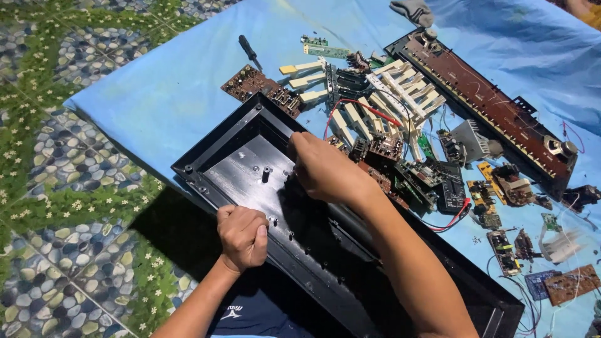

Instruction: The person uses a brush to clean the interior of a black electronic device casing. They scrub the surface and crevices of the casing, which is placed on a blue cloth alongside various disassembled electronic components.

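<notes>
Presently, both hands work inside a black case (pixel 250 164), a long shallow plastic shell lying open side up on a blue sheet (pixel 169 81). The case runs from the upper left toward the lower right, its near end over the person's lap.

The left hand (pixel 243 236) is closed into a fist and rests on the case floor near the front wall; whether it grips anything cannot be told. The right hand (pixel 323 169) is curled, knuckles up, pressed against the rear wall of the case, fingertips turned down toward the floor by a short black post (pixel 265 174). What its fingers hold, if anything, is hidden. The hands are apart.

Just beyond the rear wall lies a heap of parts: loose white keys (pixel 400 94), brown circuit boards (pixel 250 81) and red wire (pixel 369 107). A screwdriver (pixel 249 51) lies further back on the sheet. A second long panel (pixel 494 112) lies at the upper right, well apart from the hands.
</notes>
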